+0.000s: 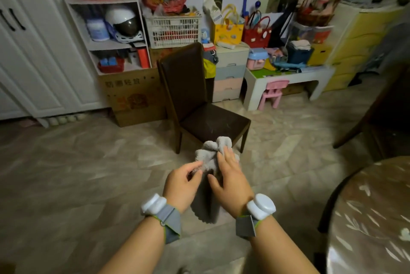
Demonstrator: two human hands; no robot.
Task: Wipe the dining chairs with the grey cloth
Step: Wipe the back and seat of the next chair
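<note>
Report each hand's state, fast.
Left hand: pinches the grey cloth between thumb and fingertips.
Right hand: grips the same cloth, fingers spread over it, thumb underneath.

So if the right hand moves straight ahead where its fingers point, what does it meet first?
The right hand already grips the grey cloth; beyond it, probably the front edge of the brown dining chair seat, though depth is unclear.

Dim, warm indoor light with dark vignetted corners, wide-angle bending at the edges, and soft motion blur throughout.
</note>
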